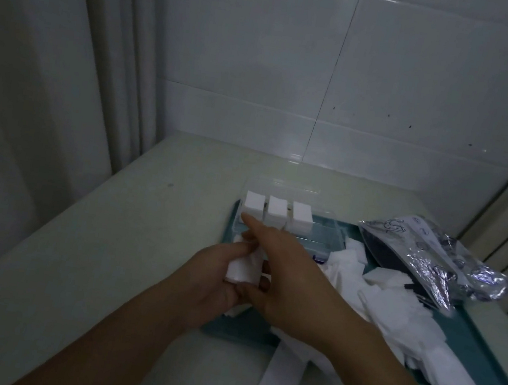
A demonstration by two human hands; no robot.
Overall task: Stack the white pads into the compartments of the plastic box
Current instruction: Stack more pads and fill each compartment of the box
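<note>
Gripping pad stack (243, 268) upright, left hand (216, 280); right hand (286, 276) pinching it too, by box (291, 222)

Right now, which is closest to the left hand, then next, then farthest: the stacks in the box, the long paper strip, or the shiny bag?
From the left hand:
1. Stacks in the box, just beyond it.
2. Long paper strip, nearer the viewer.
3. Shiny bag, far right.

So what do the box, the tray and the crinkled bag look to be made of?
Plastic box: clear rigid plastic, since the tray shows through its walls. Tray: teal, smooth, probably moulded plastic with a raised rim. Bag: shiny silver foil or metallised film, judging by its creases and glints.
</note>
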